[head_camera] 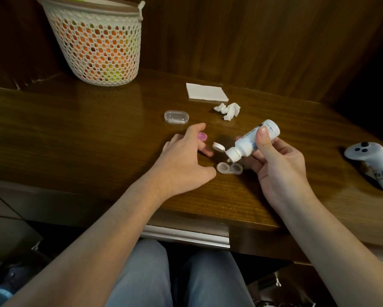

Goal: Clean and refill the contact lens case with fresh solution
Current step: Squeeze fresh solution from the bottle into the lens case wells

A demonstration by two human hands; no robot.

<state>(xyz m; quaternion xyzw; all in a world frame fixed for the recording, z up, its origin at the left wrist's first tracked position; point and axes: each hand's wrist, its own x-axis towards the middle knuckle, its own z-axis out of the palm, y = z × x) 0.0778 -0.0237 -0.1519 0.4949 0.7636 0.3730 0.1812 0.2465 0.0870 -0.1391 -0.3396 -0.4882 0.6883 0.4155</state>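
- Two shallow wells make up the clear plastic contact lens case (229, 168), which lies uncapped on the glossy brown wooden tabletop (75, 129) between the hands, its long axis running left to right.
- Directly above its left well hangs the nozzle of the small white plastic solution bottle (250, 141), tipped neck-down with its hinged white flip cap (218, 146) swung open; whether liquid is falling I cannot tell.
- The right hand (279, 165) is wrapped around that bottle, thumb pressed on its side, and sits just right of the case, the nearer of the two.
- The left hand (186, 160) rests on the tabletop just left of the case, fingers loosely spread and holding nothing.
- The next move probably turns on a short sideways shift of the nozzle along the case's long axis to the right well.
- A round pink screw cap (202, 136) lies beside the left fingers.
- Farther back are a clear oval plastic box (176, 117), a crumpled white tissue (228, 110) and a folded white tissue (206, 92).
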